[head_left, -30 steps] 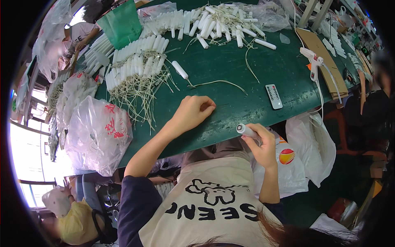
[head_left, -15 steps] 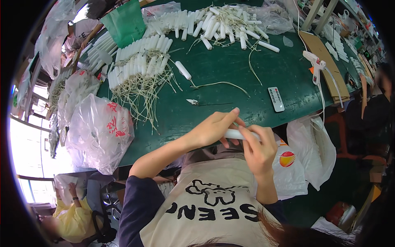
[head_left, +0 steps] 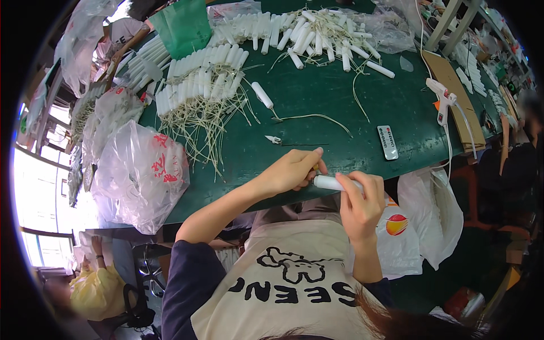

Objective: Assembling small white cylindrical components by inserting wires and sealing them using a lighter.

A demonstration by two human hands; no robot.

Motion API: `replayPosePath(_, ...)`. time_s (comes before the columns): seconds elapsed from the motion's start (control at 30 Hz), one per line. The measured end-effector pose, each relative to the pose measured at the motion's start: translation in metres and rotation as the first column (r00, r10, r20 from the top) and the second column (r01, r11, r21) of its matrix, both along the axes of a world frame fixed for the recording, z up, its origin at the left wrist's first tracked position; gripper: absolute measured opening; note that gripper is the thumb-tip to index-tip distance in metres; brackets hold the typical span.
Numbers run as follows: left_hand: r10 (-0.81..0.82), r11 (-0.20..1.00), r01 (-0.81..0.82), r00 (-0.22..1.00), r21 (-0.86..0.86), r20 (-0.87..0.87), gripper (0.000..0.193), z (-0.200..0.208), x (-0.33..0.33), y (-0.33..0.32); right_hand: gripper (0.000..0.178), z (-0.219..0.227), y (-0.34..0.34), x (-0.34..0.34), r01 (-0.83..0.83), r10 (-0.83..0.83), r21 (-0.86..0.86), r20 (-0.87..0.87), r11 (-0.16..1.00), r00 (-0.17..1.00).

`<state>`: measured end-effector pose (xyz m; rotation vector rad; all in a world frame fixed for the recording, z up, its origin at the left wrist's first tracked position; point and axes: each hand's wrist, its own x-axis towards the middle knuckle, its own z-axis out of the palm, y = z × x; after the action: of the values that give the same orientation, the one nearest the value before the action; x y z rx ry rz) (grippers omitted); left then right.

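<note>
One smooth white tube (head_left: 328, 183), partly hidden by the right hand (head_left: 362, 205) clamping it, faces the left hand (head_left: 290, 170), whose fingers pinch a mostly hidden yellow piece (head_left: 315, 167).

Includes a crumpled clear plastic bag with red print (head_left: 130, 190) at left, a translucent green plastic sheet (head_left: 181, 29) farther back, and flat brown cardboard (head_left: 445, 69) at right.

The person wears a cream, round-hemmed top (head_left: 311, 241) printed in black with an outlined cartoon figure (head_left: 300, 267) above a row of thick block letters (head_left: 297, 293), wide navy sleeves (head_left: 192, 283) ending near the elbows, and greyish-brown trousers (head_left: 292, 214), with loose hair strands (head_left: 385, 318) hanging at the lower right.
</note>
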<state>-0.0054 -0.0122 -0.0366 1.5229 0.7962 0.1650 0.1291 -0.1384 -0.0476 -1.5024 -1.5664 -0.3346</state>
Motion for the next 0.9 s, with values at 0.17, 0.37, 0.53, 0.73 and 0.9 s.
replayPosePath(0.17, 0.012, 0.969, -0.034, 0.996, -0.244, -0.093, 0.056, -0.002, 0.002, -0.001, 0.036, -0.006, 0.01, -0.01, -0.028, 0.022, 0.031, 0.193, 0.999, 0.981)
replayPosePath(0.37, -0.043, 0.999, 0.044, 0.997, 0.016, -0.066, 0.05, -0.016, -0.016, 0.008, 0.036, 0.004, 0.013, -0.002, 0.054, -0.057, 0.017, 0.184, 0.998, 0.981)
replayPosePath(0.53, -0.107, 0.984, 0.042, 0.916, 0.172, 0.388, 0.037, -0.007, -0.034, -0.004, 0.042, 0.006, 0.011, -0.015, -0.094, 0.054, -0.164, -0.238, 0.982, 0.97)
replayPosePath(0.73, -0.055, 0.96, -0.053, 0.926, 0.274, 0.373, 0.034, -0.001, -0.051, -0.008, 0.063, 0.001, 0.026, -0.035, -0.372, 0.212, -0.247, -0.499, 0.895, 0.84)
replayPosePath(0.9, 0.251, 0.826, -0.419, 0.873, 0.377, 0.418, 0.024, 0.05, -0.087, 0.023, 0.061, -0.002, 0.042, -0.025, -0.495, 0.436, -0.041, -0.416, 0.868, 0.798)
